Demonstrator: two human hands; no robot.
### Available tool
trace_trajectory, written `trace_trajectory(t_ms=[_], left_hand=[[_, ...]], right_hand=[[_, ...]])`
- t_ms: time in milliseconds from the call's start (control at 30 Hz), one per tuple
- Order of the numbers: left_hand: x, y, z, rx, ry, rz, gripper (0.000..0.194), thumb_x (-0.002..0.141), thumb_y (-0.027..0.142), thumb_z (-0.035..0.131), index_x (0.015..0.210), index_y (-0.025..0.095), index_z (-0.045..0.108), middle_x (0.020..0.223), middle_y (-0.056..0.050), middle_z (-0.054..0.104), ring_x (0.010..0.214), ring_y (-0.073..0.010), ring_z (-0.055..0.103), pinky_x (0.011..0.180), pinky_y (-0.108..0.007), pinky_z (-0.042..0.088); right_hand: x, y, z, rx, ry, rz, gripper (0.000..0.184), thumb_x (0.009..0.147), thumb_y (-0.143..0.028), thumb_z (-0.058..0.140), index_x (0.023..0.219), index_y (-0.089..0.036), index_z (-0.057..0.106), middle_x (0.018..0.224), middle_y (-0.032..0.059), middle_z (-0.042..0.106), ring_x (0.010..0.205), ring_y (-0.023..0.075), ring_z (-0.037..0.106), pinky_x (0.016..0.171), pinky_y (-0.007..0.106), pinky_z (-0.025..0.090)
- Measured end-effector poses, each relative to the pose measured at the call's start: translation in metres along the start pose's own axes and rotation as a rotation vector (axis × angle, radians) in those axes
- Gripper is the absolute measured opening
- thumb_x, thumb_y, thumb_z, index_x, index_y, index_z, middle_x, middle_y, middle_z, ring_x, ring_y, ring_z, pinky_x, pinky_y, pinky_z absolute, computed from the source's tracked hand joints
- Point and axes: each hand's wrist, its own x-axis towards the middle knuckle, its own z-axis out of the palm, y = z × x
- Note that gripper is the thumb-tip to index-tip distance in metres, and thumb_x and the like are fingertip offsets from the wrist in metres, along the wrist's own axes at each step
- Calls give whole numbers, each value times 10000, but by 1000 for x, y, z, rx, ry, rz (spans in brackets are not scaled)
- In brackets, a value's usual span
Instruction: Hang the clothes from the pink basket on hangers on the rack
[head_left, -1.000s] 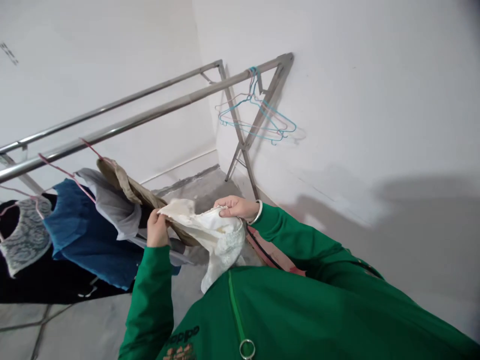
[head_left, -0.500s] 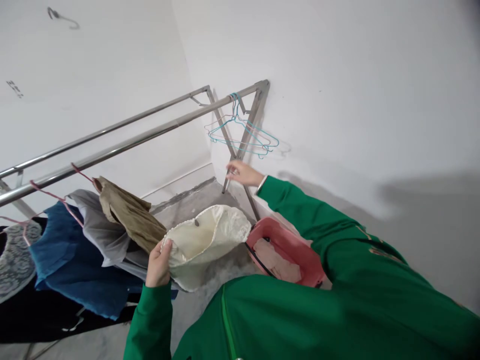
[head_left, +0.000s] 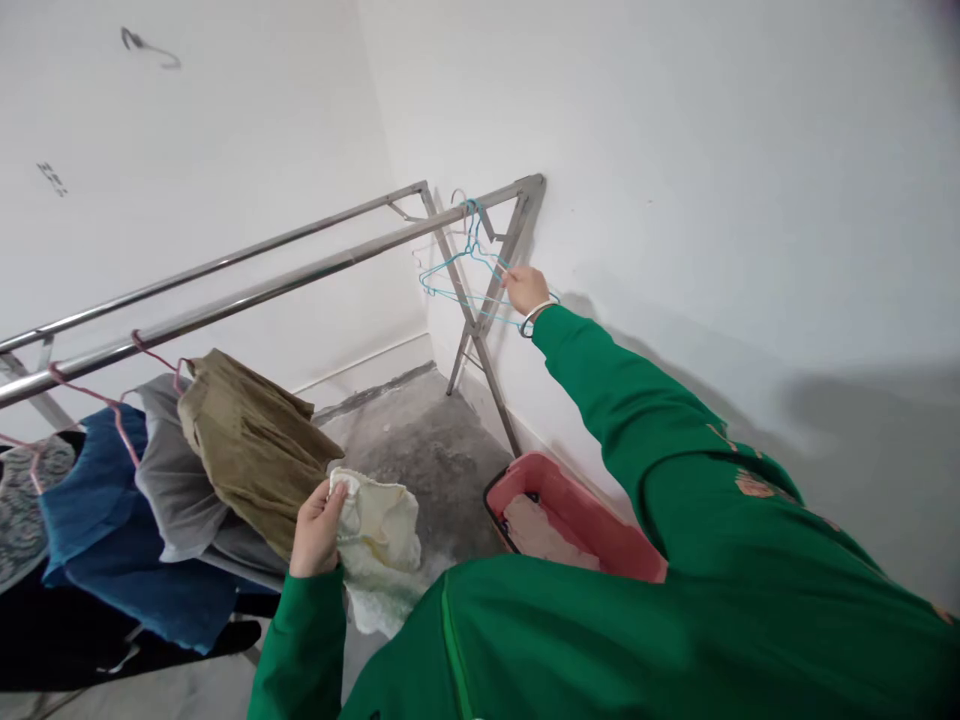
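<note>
My left hand is closed on the edge of a cream-white garment, which hangs down in folds from the fingers; its exact kind does not show. Over by the far end of the rail, my right hand pinches a thin wire clothes hanger within a small group of blue and pale clothes hangers. One pale hook stands above the rail. Which hanger the fingers grip is hard to make out. To the left of the garment hangs an olive-brown garment.
Grey and blue garments hang on pink hangers at the left, beside dark clothes. A pink basket holding pale cloth stands on the floor by the wall. The rack's crossed legs stand near the corner.
My right hand has risen from below the hangers and closed on one of them. The cream-white garment, spread wide before, now droops from my left hand.
</note>
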Motion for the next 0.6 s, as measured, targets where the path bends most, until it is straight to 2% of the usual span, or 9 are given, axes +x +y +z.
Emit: trace_trajectory(t_ms=[100,167,233,367,467,533,600], left_hand=[[4,5,10,12,-3,-38,596,369,528,860,775,131,676,545,16,634,548,-156,620,521,-227,470],[8,8,16,11,2,-51,615,355,517,865,793,125,682,551,11,642,540,-155,617,528,-232,469],[14,10,18,8,10,-52,620,359,482,871,831,122,691,588,0,664,562,-155,623,554,-236,476],[31,13,12,49,33,16,618,364,385,864,898,118,706,696,-20,706,666,-167,643,623,-237,491],[48,9,3,193,-2,107,591,439,379,810,960,119,711,769,-32,725,748,-194,652,688,-271,515],[59,6,-2,348,-46,171,534,510,381,759,978,126,719,830,-37,736,826,-220,658,758,-310,529],[69,2,-4,502,-88,244,442,608,371,690,979,135,728,911,-42,741,906,-237,658,837,-340,524]], right_hand=[[-4,-4,4,186,76,16,261,849,-202,404,714,-138,619,751,61,634,796,180,572,779,296,437],[-20,0,8,306,91,-8,238,825,-212,426,657,-152,584,682,40,600,746,172,559,759,295,438],[-51,8,14,415,101,-52,237,823,-246,434,647,-165,569,634,22,561,709,166,549,737,296,440],[-143,31,33,656,147,-86,278,860,-402,469,747,-176,584,589,-16,478,606,132,502,649,278,439],[-202,37,45,885,44,-37,328,813,-493,579,964,-202,561,639,-43,474,523,92,453,524,234,406],[-227,31,48,1034,-87,26,405,785,-524,622,1041,-223,538,629,-56,465,456,72,403,433,208,335],[-242,20,46,1100,-241,74,389,803,-530,609,1031,-218,568,582,-59,449,406,57,334,387,200,254]])
